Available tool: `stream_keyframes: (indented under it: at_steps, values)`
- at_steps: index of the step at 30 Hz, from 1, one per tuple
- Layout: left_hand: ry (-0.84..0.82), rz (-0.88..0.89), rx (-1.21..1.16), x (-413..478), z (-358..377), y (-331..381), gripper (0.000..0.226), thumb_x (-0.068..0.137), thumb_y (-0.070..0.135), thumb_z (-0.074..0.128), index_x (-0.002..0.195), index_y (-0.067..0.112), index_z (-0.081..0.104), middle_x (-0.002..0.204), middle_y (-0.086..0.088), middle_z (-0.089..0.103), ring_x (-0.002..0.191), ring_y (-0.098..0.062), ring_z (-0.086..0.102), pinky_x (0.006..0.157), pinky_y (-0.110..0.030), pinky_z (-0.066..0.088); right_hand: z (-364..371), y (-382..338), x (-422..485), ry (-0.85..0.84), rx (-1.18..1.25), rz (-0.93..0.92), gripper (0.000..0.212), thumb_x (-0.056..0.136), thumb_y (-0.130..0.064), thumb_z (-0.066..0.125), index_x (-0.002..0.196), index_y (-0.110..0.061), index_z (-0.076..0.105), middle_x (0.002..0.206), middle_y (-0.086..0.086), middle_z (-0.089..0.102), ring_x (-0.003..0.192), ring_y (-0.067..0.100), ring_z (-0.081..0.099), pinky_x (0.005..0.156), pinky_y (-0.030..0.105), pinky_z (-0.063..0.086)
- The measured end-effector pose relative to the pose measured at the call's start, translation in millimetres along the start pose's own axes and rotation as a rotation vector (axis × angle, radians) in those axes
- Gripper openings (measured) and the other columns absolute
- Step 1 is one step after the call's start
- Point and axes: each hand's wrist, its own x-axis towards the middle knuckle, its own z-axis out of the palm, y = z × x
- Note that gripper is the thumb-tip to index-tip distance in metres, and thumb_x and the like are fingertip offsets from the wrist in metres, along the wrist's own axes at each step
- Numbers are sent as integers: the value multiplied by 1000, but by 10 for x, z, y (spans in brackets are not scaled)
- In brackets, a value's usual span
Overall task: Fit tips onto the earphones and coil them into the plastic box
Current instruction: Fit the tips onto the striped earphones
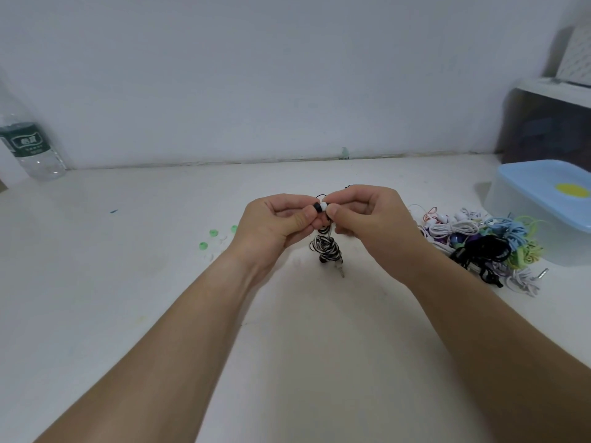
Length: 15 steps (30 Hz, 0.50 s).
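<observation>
Over the white counter (128, 282), left of the plastic box (518, 225), the left hand (275, 225) is pinching what looks like a black tip (317, 207) onto the earbud (324, 205) the right hand (374, 219) is pinching, risking a skewed push flicking it away.

Bare table (96, 282) left; earphone pile (479, 247) and box (527, 225) crowd right.

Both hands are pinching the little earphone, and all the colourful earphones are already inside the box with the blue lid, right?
Not quite. The left hand and right hand do pinch the little earphone, but the colourful earphones are not inside the box. The head view shows them piled on the table beside it, with its blue lid on.
</observation>
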Motion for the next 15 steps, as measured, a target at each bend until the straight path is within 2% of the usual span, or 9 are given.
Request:
stream_keyframes:
  at_steps: [4,10,15]
  values:
    - [7,-3,19,-6,-8,11,11,89,-1,65,95,3,72,78,-10,75,73,-14,73,71,-18,56,-2,-6,6,-5,-58,-22,10,92,1,65,98,-3,71,68,0,73,60,3,66,62,14,49]
    - [6,-13,52,-11,-19,13,11,89,-1,66,91,7,74,78,-10,75,73,-14,73,72,-19,57,14,1,4,-8,-132,-54,13,91,1,66,91,-11,71,61,-8,70,57,1,63,62,13,48]
    - [2,-25,51,-17,-23,19,11,88,-1,67,89,8,74,78,-9,75,74,-15,73,73,-19,58,12,17,19,-19,-179,-107,15,90,1,67,90,-13,72,70,2,74,62,6,64,67,20,52]
